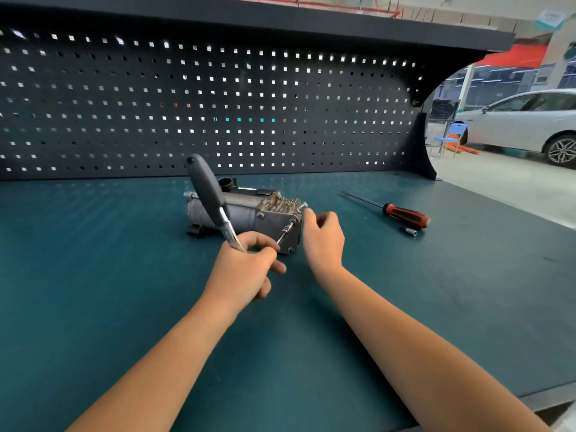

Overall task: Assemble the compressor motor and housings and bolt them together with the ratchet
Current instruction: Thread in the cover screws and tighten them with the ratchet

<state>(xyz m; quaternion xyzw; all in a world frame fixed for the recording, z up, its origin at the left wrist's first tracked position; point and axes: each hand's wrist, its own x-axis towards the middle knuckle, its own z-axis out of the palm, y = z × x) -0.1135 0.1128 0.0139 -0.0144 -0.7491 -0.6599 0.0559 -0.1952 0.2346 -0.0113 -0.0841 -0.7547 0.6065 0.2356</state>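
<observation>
Left hand (246,266) grips ratchet (207,188), handle raised; right hand (322,235) curled at bolt (303,206), grip unclear.

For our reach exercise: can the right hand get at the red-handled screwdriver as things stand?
Probably yes: the right hand is beside the compressor; the screwdriver lies unobstructed on the bench to its right.

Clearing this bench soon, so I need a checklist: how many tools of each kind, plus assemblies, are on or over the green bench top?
Ratchets: 1, the black-handled steel ratchet gripped by the left hand
Screwdrivers: 1, the red-and-black-handled screwdriver
Loose sockets: 1, the small silver socket
Assemblies: 1, the grey metal compressor
Total: 4
</observation>
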